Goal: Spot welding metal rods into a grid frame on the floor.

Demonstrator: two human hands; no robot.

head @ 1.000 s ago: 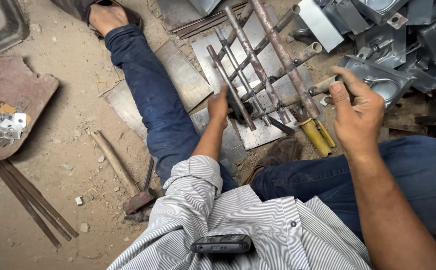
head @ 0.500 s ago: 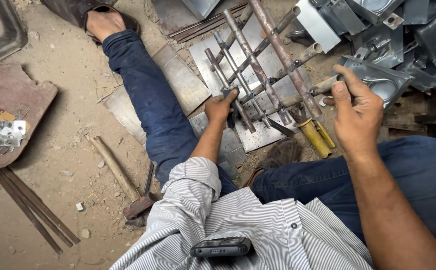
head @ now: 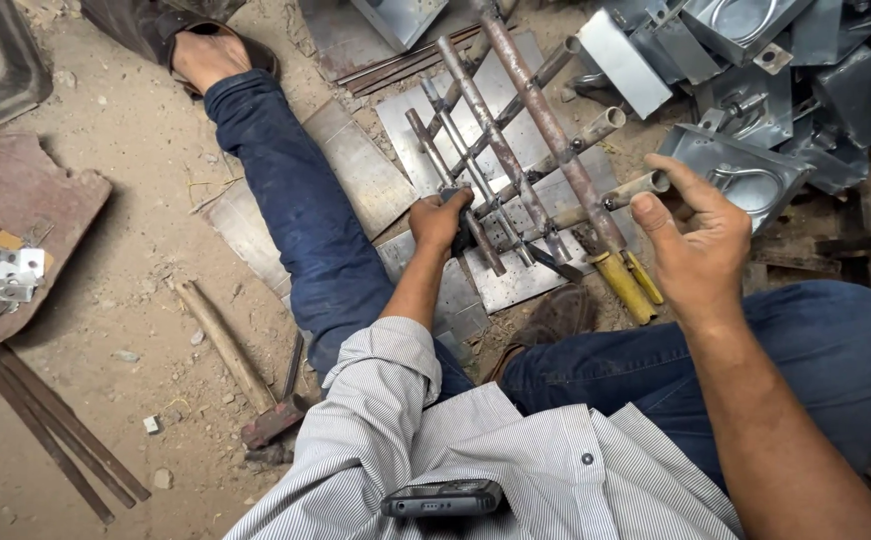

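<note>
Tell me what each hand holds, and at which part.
Left hand grips the metal pipe grid at a lower bar end. Right hand is open, holding nothing.

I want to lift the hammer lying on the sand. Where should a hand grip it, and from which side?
Probably the bare wooden handle, taken from above around mid-length. The hammer lies flat, its heavy head toward the person, with open sand on its left side.
</note>
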